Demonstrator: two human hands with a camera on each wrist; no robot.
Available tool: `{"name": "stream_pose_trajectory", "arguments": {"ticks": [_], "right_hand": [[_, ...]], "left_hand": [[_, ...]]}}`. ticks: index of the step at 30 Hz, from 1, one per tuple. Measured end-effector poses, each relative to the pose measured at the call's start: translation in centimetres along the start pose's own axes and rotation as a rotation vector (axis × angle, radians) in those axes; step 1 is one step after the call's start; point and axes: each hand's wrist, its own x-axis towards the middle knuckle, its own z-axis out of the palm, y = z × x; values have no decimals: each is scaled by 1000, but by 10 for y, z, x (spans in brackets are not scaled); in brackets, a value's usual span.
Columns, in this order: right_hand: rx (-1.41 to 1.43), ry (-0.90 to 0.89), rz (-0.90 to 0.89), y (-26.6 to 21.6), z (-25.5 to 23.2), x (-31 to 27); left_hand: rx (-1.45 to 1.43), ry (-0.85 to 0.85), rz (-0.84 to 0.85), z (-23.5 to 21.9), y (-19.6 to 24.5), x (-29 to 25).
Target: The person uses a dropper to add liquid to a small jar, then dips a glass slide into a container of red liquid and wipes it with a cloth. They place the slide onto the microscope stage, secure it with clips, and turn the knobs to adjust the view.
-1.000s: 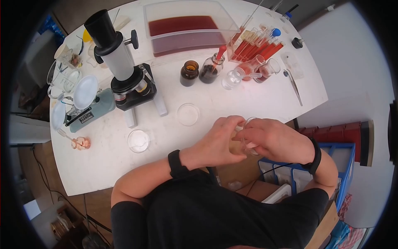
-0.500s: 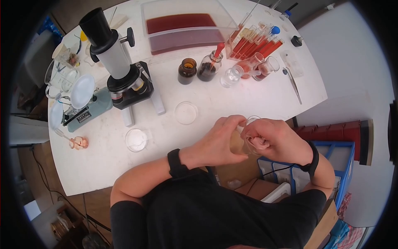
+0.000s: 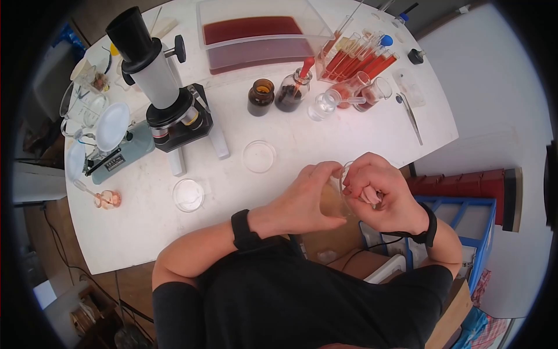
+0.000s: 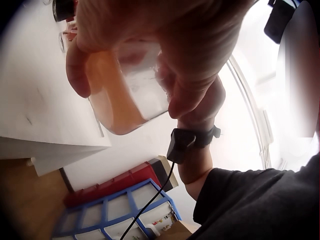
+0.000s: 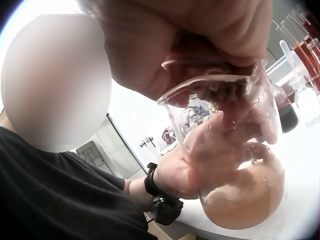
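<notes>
My left hand (image 3: pixel 299 198) grips a clear glass beaker (image 5: pixel 245 205) from the side, thumb and fingers spread round its wall. Cloudy pale orange liquid (image 4: pixel 107 90) fills its lower part. At the beaker's rim, my right hand (image 3: pixel 381 189) is curled round a soft, wet-looking pink clump (image 3: pixel 371 196) with folds; its exact kind I cannot tell. In the right wrist view, reddish wrinkled material hangs below the curled fingers, inside the rim. Both hands are in front of the table's near edge.
On the white table (image 3: pixel 279 131) stand a microscope (image 3: pixel 168 93), a balance scale (image 3: pixel 125 148), petri dishes (image 3: pixel 259 156), a brown bottle (image 3: pixel 261 98), a dropper bottle (image 3: pixel 292 93), a rack of red-filled test tubes (image 3: pixel 357 64) and a tub of red liquid (image 3: pixel 256 49). Tweezers (image 3: pixel 411 119) lie at right.
My right hand has drawn its fingers from the beaker's mouth into a curl round the pink clump, turning and shifting slightly right. My left hand keeps its grip on the beaker.
</notes>
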Motion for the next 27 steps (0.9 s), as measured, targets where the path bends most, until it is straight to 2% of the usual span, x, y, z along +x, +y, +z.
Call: {"name": "stream_pose_trajectory", "arguments": {"ticks": [5, 7, 14, 17, 20, 27], "right_hand": [[101, 160, 1, 20, 8, -8], [257, 233, 22, 16, 14, -4], [556, 310, 148, 14, 10, 1], [696, 289, 3, 26, 13, 4], [1036, 303, 11, 26, 19, 10], [1000, 431, 236, 16, 19, 17]], "left_hand": [[29, 35, 22, -4, 3, 0], [23, 31, 5, -7, 4, 2], [88, 72, 64, -6, 3, 5], [40, 48, 41, -6, 1, 5], [60, 54, 49, -6, 0, 7], [103, 64, 62, -10, -1, 7]]}}
